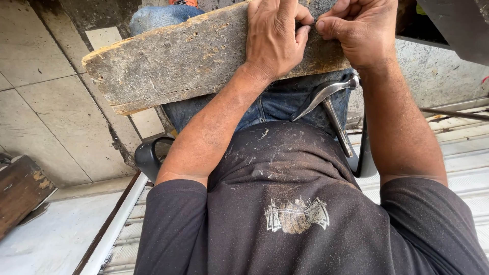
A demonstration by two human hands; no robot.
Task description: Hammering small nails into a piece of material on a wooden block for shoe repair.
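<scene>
Two hands are seen from above, brought close together on a weathered plank (pixel 188 58) that is laid across the person's lap. The left hand (pixel 272 35) is pressed palm-down on the top face of the wood, wrist bent forward, knuckles raised, with the fingers curled towards the right hand. The right hand (pixel 362 30) is set just beside it, its thumb and forefinger pinched together on something small at the meeting point of the two hands; what is pinched is too small to be told. Both forearms are stretched forward from the body, the left one angled inward across the lap, the right one held nearly straight.

The plank is thick, grey and rough, with a pitted, wormy surface, yellowish splintered edges and a broken left end that juts out over the tiled floor (pixel 46 102). Its right part is hidden under the hands.

A claw hammer (pixel 328 104) is tucked on the lap between the forearms, below the plank; its polished steel head is curved and shiny, and its metal shaft runs down towards the right thigh. Blue denim jeans (pixel 275 102) are worn, and a dark T-shirt (pixel 285 203) is dusted all over with pale sawdust. A black plastic chair edge (pixel 147 158) is seen beside the left elbow. The floor is of large, dull beige tiles with dark, grimy joints.
</scene>
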